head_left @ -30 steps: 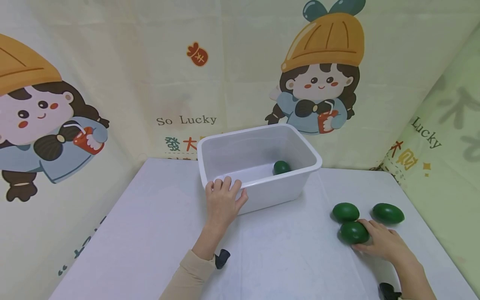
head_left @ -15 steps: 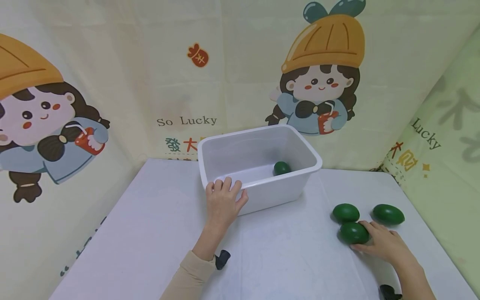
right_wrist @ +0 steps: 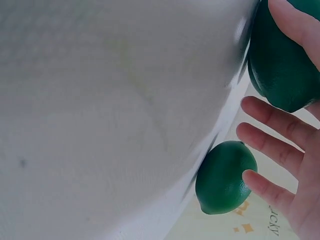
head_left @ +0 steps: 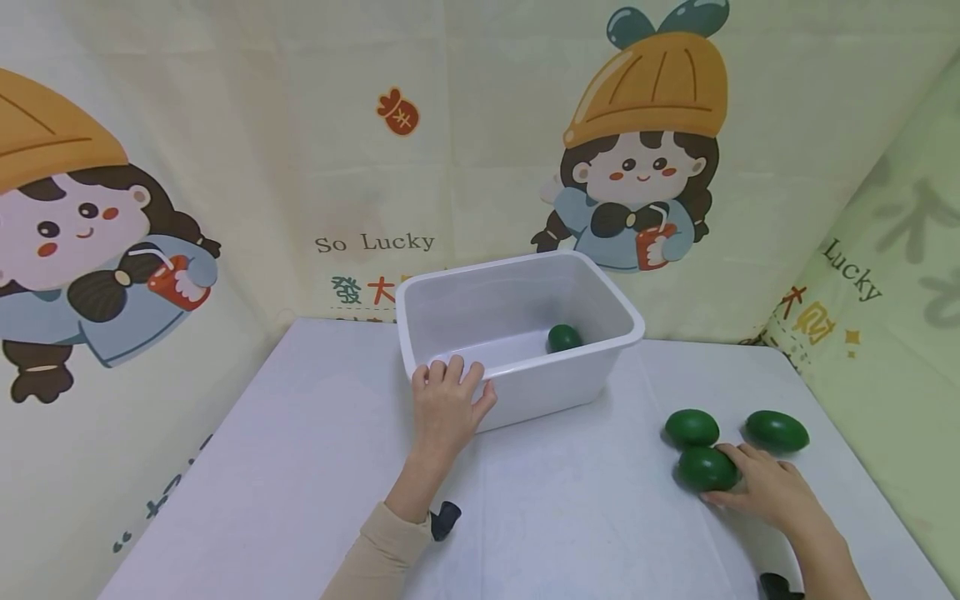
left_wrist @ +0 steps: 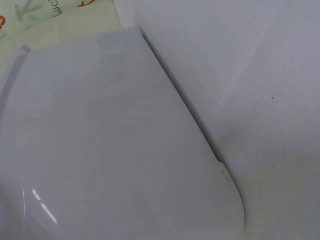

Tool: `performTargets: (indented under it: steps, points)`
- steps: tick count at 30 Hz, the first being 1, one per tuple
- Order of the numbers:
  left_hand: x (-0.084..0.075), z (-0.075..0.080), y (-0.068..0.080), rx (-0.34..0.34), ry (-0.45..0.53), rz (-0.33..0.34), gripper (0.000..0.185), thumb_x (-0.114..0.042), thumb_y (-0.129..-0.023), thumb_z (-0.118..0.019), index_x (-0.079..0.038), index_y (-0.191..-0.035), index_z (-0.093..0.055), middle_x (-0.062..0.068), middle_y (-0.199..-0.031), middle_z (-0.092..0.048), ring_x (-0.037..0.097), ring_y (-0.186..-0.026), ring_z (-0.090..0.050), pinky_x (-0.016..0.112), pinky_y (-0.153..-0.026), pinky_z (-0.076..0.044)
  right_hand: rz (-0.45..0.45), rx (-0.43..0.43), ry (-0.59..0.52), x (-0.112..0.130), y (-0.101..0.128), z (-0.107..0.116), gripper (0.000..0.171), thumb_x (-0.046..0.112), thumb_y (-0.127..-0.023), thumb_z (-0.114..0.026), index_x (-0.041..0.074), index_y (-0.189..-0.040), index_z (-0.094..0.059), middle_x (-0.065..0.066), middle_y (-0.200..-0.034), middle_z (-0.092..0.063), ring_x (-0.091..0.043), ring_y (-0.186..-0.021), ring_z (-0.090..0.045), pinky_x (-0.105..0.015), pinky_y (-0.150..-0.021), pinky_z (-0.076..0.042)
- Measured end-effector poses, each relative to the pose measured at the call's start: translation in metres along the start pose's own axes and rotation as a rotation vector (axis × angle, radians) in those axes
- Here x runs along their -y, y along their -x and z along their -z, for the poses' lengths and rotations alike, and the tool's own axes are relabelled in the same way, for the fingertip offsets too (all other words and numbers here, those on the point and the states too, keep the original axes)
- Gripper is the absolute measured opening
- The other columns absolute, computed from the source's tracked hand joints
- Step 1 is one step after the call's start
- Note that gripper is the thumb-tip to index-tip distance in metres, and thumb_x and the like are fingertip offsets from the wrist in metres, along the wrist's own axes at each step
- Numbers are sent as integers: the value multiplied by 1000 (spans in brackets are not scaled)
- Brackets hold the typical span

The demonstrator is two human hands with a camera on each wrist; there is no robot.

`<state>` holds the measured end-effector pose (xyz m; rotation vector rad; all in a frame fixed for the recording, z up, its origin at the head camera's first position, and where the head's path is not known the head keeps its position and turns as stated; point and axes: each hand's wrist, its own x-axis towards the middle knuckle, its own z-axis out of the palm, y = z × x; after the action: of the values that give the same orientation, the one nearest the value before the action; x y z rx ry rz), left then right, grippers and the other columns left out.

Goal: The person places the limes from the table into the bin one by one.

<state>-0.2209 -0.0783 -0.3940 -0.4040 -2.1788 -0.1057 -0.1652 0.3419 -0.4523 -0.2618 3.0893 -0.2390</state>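
My left hand [head_left: 445, 408] grips the near left rim of a white plastic bin [head_left: 547, 392], fingers hooked over the edge and thumb on the outer wall. One green lime [head_left: 564, 337] lies inside the bin at its right end. On the table to the right, my right hand [head_left: 768, 487] holds the nearest lime [head_left: 705, 469] between thumb and forefinger. Its other fingers are spread apart in the right wrist view, close to another lime [right_wrist: 226, 177]. Bin wall [left_wrist: 110, 135] fills most of the left wrist view, where the left hand is out of sight.
A second lime [head_left: 692, 428] sits right behind the held one, and a third [head_left: 777, 431] lies farther right, near the table's right side. White cloth covers the table [head_left: 315, 467]. A printed curtain [head_left: 487, 167] hangs directly behind the bin and along both sides.
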Motion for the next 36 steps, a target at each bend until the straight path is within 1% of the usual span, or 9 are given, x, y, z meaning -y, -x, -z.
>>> performTargets:
  steps: [3, 8, 14, 19, 25, 30, 36]
  points:
    - [0, 0, 0, 1, 6, 1, 26, -35, -84, -42, -17, -83, -60, 3, -76, -51, 24, -73, -46, 39, -71, -35, 0, -8, 5, 2, 1, 1, 80, 54, -59, -73, -1, -114, -55, -30, -111, -53, -49, -101, -49, -65, -75, -35]
    - [1, -1, 0, -5, 11, 3, 26, -35, -84, -42, -17, -83, -60, 3, -75, -50, 24, -73, -46, 39, -71, -35, 19, -48, 14, 3, 3, 3, 78, 53, -58, -74, 0, -113, -56, -28, -109, -55, -47, -100, -50, -64, -75, -36]
    - [2, -4, 0, -36, 9, 1, 24, -34, -83, -43, -17, -81, -59, 2, -75, -49, 23, -71, -45, 39, -70, -35, 30, -93, 15, 5, 4, 8, 77, 54, -59, -74, 2, -113, -56, -28, -109, -54, -47, -102, -48, -65, -76, -35]
    - [3, -6, 0, -51, 11, 1, 23, -34, -82, -43, -17, -80, -58, 2, -74, -48, 23, -70, -44, 39, -70, -34, 37, -109, 24, 5, 2, 11, 77, 55, -59, -74, 3, -113, -56, -27, -109, -55, -47, -101, -49, -65, -76, -35]
    - [3, -4, -1, -36, 15, 1, 23, -34, -83, -43, -17, -80, -59, 3, -74, -49, 24, -71, -45, 39, -70, -35, 43, -134, 43, 11, 1, 18, 75, 51, -58, -75, 2, -111, -57, -26, -107, -55, -46, -98, -50, -64, -75, -36]
    - [3, -3, -1, -25, 16, 1, 24, -34, -83, -43, -17, -81, -59, 3, -75, -49, 24, -71, -45, 39, -70, -35, 51, -166, 60, 13, 0, 21, 75, 52, -58, -75, 2, -111, -56, -23, -105, -56, -44, -97, -51, -64, -75, -36]
    - [3, -3, -2, -28, 14, 1, 22, -34, -82, -45, -17, -81, -59, 3, -75, -50, 24, -71, -45, 39, -69, -35, 81, -236, 75, 16, -1, 23, 74, 51, -56, -77, 3, -109, -56, -20, -104, -57, -42, -95, -51, -62, -76, -35]
